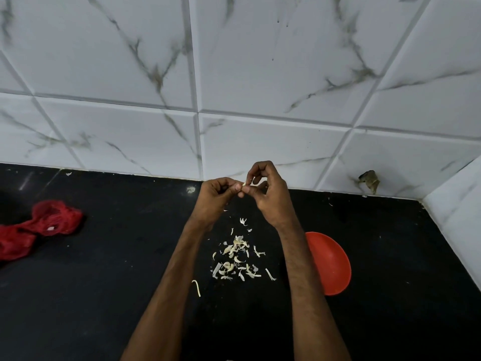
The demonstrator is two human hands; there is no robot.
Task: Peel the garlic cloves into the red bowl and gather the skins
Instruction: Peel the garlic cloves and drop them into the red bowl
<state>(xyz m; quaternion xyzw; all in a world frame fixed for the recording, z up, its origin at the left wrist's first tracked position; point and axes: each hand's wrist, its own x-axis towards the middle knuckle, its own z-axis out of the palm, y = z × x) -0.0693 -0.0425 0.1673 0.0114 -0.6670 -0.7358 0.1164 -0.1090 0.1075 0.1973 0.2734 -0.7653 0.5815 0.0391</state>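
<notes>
Clove (244,183) — left hand (217,198), right hand (269,196) pinch it (fingertips).

Clove (244,184) between left hand (216,198), right hand (269,198)

Black glossy countertop (104,295) with a few pale specks, butting against a back wall (260,74) of large white marble-look tiles with grey veins and grey grout. A side wall (458,204) in the same tile closes the corner on the right. There's a brown chipped patch (369,181) low on the back wall near that corner; light is flat and even.
</notes>
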